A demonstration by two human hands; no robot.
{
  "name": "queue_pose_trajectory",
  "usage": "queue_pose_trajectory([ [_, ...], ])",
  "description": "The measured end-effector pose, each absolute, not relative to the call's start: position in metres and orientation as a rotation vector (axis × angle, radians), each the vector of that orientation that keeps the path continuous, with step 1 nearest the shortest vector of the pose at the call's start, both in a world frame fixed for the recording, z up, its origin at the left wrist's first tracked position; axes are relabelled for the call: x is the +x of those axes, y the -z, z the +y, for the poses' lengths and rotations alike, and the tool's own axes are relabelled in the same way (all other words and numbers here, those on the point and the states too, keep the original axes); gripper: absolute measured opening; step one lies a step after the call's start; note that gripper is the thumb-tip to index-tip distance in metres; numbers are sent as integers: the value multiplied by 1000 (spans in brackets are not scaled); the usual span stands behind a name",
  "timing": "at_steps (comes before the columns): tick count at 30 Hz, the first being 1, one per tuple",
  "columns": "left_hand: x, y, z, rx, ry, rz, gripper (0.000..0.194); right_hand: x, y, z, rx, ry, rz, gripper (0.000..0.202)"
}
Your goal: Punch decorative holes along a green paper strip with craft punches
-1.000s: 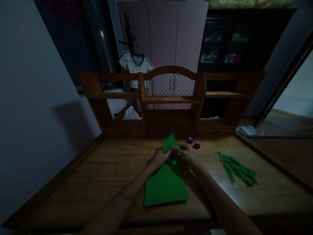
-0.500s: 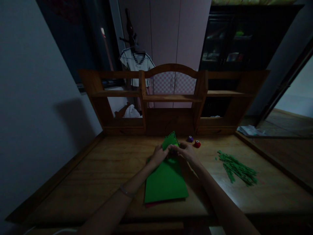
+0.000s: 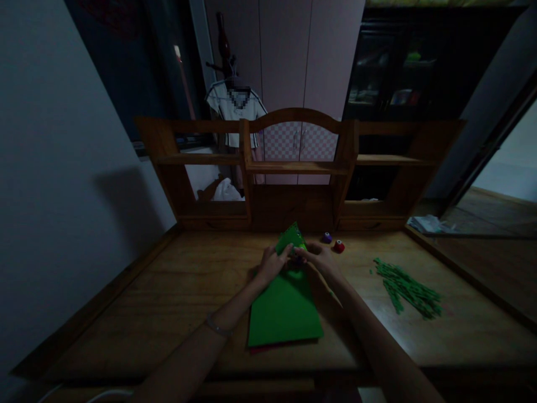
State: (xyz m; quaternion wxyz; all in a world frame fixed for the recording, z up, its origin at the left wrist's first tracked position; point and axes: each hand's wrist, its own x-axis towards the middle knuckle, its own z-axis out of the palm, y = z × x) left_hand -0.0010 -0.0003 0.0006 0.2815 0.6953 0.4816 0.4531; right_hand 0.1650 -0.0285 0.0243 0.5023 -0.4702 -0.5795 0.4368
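Observation:
A large green sheet [image 3: 283,313] lies on the desk, with a thin pink edge showing under its near side. Above its far end, my left hand [image 3: 274,262] grips the left side of a smaller green piece [image 3: 289,236] with a cut upper edge. My right hand [image 3: 321,258] has its fingers closed at that piece's lower right, around a small dark purplish object [image 3: 299,258] too dim to identify. The fingertips of both hands nearly meet there.
Purple [image 3: 326,238] and red [image 3: 339,246] small items sit behind my right hand. Many green strips [image 3: 406,288] lie in a pile on the right of the wooden desk [image 3: 168,291]. A wooden shelf unit [image 3: 297,168] stands along the back.
The green piece has tilted slightly to the left. My left fingers have shifted a little and parted slightly from my right fingertips, showing more of the small dark object.

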Motion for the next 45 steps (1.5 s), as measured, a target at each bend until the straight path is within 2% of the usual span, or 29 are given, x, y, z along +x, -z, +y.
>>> queue_pose_trajectory([
  [10,-3,0,2,1726,-1241,1246,46,162,-29,-33,-1104,-1111,-1436,34],
  [17,-4,-3,1,1718,-1282,1221,44,162,-29,-33,-1102,-1127,-1413,32],
  [33,-2,2,3,1546,-1269,1140,47,174,-8,-15,-1140,-1126,-1080,47],
  [45,-2,4,3,1512,-1288,1100,46,173,-13,-15,-1148,-1155,-964,45],
])
